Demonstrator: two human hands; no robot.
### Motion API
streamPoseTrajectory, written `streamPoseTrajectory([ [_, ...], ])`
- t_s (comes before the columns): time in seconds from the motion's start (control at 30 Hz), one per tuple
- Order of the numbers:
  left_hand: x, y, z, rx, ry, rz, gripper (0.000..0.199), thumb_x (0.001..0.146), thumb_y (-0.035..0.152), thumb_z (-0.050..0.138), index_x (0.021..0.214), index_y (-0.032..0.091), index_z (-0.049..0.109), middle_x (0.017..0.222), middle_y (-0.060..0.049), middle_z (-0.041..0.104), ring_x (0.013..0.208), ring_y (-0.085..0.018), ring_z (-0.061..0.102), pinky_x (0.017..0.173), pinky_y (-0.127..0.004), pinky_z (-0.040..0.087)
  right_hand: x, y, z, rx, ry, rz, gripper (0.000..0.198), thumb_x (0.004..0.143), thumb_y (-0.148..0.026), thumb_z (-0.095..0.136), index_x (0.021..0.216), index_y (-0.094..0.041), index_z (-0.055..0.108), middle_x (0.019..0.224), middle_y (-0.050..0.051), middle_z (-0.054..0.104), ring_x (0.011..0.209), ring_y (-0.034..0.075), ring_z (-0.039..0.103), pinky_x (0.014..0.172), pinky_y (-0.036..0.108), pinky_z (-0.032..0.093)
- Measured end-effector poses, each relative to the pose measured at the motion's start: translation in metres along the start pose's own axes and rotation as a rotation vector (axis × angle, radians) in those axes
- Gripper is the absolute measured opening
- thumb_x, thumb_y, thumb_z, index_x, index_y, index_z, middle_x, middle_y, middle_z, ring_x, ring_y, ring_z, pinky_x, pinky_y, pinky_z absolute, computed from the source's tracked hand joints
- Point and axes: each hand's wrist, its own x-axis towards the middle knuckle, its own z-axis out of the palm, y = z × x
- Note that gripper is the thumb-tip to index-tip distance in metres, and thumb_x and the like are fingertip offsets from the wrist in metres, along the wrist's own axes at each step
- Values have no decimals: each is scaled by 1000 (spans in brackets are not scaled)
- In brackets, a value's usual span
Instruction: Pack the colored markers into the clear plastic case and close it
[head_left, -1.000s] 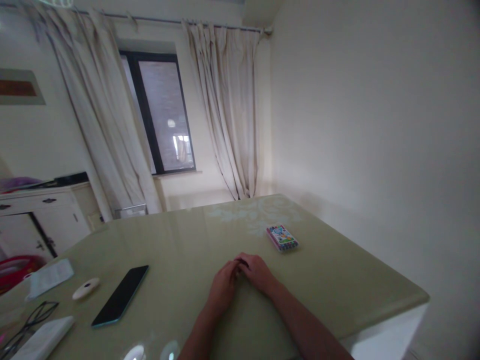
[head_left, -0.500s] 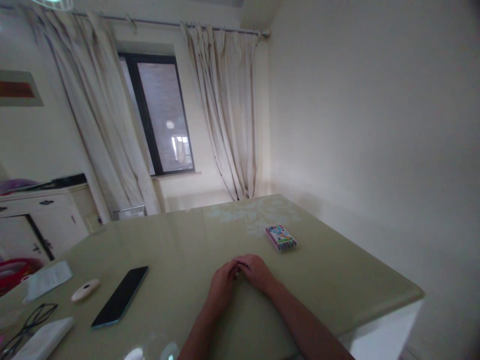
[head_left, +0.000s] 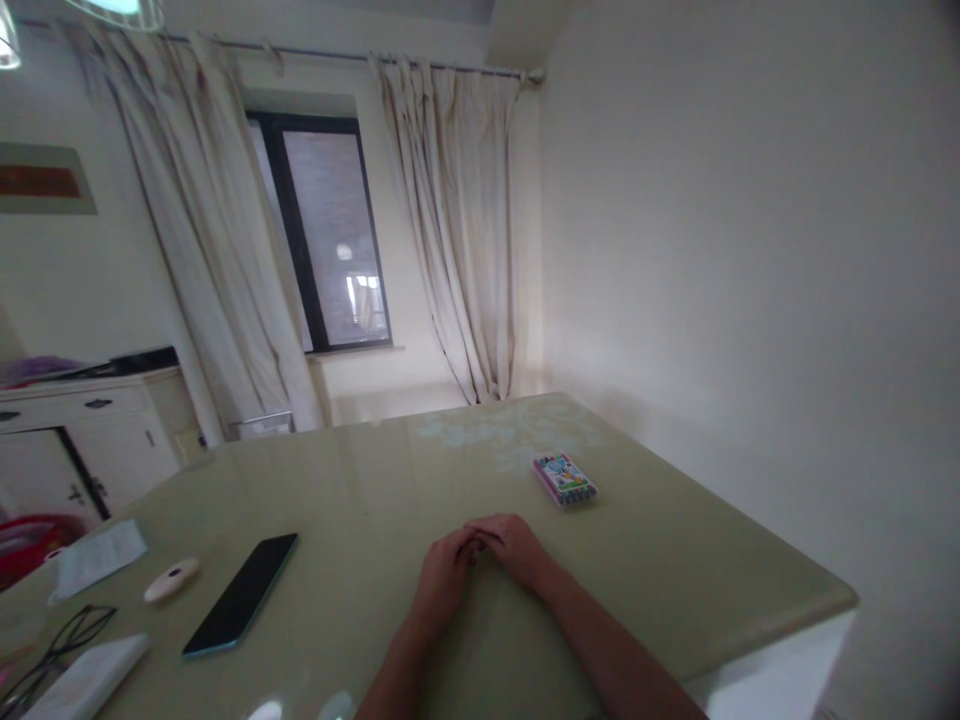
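Note:
My left hand [head_left: 444, 574] and my right hand [head_left: 514, 550] rest together on the pale green table [head_left: 360, 540]. Their curled fingers meet and overlap at the tips, right over left. Nothing shows in either hand, though the undersides of the fingers are hidden. Just beyond my right hand, apart from it, lies a small flat pack of coloured pens or crayons [head_left: 565, 480] with a bright picture on top. A black smartphone [head_left: 241, 594] lies flat to the left of my left hand.
Left of the phone are a small pale oval object [head_left: 172, 580], a light blue-white sheet or packet [head_left: 100, 560], black-framed glasses [head_left: 75, 632] and a white box-like object [head_left: 88, 680]. A wall [head_left: 735, 300] runs along the right. A white cabinet [head_left: 124, 430] stands at the far left.
The view has shifted very slightly, so the room sits a little lower and to the right. My hands stay together on the table, and the objects have not moved.

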Motion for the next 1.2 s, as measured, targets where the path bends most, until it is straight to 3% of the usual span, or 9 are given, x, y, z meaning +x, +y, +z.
streamPoseTrajectory([
  [0.57,-2,0,0,-22,18,57,36,93,35,40,94,21,73,84,-5,77,71,-19,66,72,-28,49,1,3,2,13,-2,-3,37,100,-34,47,118,-26,77,103,5,80,96,22,73,90,31,51],
  [0.77,-1,-7,3,2,23,82,37,91,27,38,98,21,73,90,-6,78,72,-18,66,73,-28,49,0,3,0,30,20,3,37,100,-33,47,122,-25,76,106,6,80,97,22,73,92,32,51],
  [1.0,1,-12,7,-21,9,73,39,90,23,39,109,20,73,96,-8,78,72,-18,65,74,-29,51,1,2,2,-132,32,-35,30,102,-30,51,118,-24,76,106,5,79,98,22,69,93,34,46],
  [1.1,1,-18,9,-54,21,51,46,91,23,37,124,20,68,97,-8,78,68,-16,64,73,-29,51,3,5,-3,-203,118,-23,29,104,-32,49,111,-24,76,105,5,79,99,22,68,93,35,44],
  [1.2,1,-26,11,-59,44,35,51,92,18,32,131,18,64,95,-8,76,67,-15,63,74,-29,52,2,18,-20,-292,395,108,36,107,-33,41,111,-22,75,110,9,76,104,22,66,98,36,42],
])
